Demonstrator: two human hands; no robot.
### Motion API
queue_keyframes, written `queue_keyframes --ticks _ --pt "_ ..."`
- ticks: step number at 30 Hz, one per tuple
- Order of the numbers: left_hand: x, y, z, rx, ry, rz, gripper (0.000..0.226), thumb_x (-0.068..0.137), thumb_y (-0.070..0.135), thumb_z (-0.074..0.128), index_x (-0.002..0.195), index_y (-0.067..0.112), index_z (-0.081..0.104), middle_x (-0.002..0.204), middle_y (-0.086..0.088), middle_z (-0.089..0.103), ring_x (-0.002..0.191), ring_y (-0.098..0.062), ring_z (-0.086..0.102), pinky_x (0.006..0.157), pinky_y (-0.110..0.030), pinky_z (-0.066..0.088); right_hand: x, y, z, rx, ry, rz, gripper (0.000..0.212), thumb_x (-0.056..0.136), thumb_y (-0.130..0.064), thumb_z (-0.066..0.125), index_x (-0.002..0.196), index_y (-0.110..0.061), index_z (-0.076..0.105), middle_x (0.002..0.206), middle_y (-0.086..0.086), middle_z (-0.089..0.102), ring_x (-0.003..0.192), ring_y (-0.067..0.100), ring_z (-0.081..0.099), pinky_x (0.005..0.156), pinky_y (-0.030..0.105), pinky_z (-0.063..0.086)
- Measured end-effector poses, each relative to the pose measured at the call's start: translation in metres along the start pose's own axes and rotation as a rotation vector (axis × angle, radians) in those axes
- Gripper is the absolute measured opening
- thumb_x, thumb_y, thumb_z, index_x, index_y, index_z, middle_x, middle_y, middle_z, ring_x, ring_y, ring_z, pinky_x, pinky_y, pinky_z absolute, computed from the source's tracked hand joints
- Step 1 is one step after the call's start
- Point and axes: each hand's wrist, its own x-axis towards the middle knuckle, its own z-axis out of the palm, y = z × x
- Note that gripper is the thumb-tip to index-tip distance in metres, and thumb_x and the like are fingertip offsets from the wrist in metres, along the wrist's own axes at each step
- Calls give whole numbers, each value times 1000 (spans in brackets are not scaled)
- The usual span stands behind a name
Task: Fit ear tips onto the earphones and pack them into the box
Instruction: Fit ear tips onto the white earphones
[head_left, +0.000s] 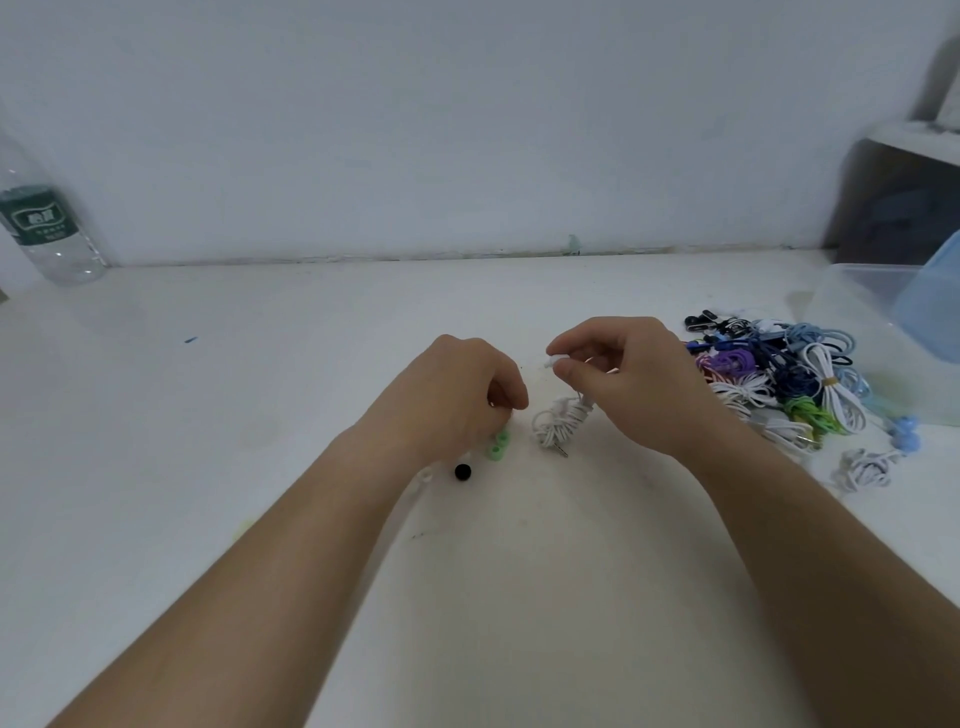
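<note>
right grip (628, 379) pinches a white earbud (557, 361) between thumb and forefinger, with its coiled cable (558, 423) just below it, resting on the counter (260, 415). left grip (452, 400) is curled fingers-down onto the green ear tips (497, 448); can't tell if it's pinching one. black ear tip (462, 472) sits just below the left grip, and the earphone pile (779, 379) and clear box (852, 291) are right of the right grip.
</note>
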Motion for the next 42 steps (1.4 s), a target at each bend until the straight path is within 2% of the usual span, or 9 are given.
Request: queue_keyframes --ticks 2,7,11,21,28,32,37,39,42 --pt "0 0 0 -13 1 3 29 83 10 61 89 32 78 71 21 63 72 3 63 67 -9 49 0 1 0 -3 2 0 7 89 -21 74 90 -28 76 74 -13 69 62 -2 61 63 12 42" --pt "-1 -1 1 -96 -13 -23 13 78 21 77 89 30 77 78 15 70 76 0 67 76 -23 57 0 0 2 16 45 1 7 89 -19 74 91 -25 76 77 -10 71 62 1 63 62 12 45" --pt "0 -1 3 -95 33 -20 16 79 14 74 84 29 77 75 16 71 73 3 66 73 -18 55 0 -1 1 31 60 5 7 89 -16 74 92 -22 76 76 -9 70 59 1 63 59 8 44" --pt "1 -6 -6 -229 96 -110 19 80 13 76 81 32 75 69 16 73 70 3 67 64 -13 52 0 -1 0 11 34 38 4 89 -24 74 90 -28 76 78 -12 71 63 0 62 66 18 46" --pt "-2 -12 -8 -522 148 -132 15 83 0 72 85 14 73 82 -2 75 72 -18 76 74 -32 62 -2 -3 1 32 -112 70 7 90 -22 72 87 -29 73 77 -10 74 68 3 65 66 21 47" --pt "-2 -11 -7 -617 150 -159 13 82 -3 73 88 10 74 84 -4 74 74 -17 75 74 -28 61 -3 -4 4 47 -160 76 8 92 -21 69 92 -29 72 74 -12 74 69 2 66 58 12 45" --pt "-1 -14 -7 -569 44 -182 13 84 5 73 90 16 78 83 0 78 84 -17 75 89 -47 59 -4 -4 7 75 -178 104 8 93 -19 68 94 -25 73 75 -8 75 68 8 68 61 22 50" --pt "-1 -14 -8 -557 20 -178 13 85 7 73 91 17 78 82 1 78 84 -14 75 87 -43 60 -5 -3 8 81 -177 113 8 93 -18 68 94 -24 73 75 -8 75 69 11 69 64 27 51" --pt "-1 -14 -10 -621 54 -180 11 85 6 75 94 14 77 84 -3 78 79 -12 73 74 -24 58 -5 -3 7 113 -178 120 8 93 -18 68 95 -24 73 76 -6 76 64 6 65 60 23 48"
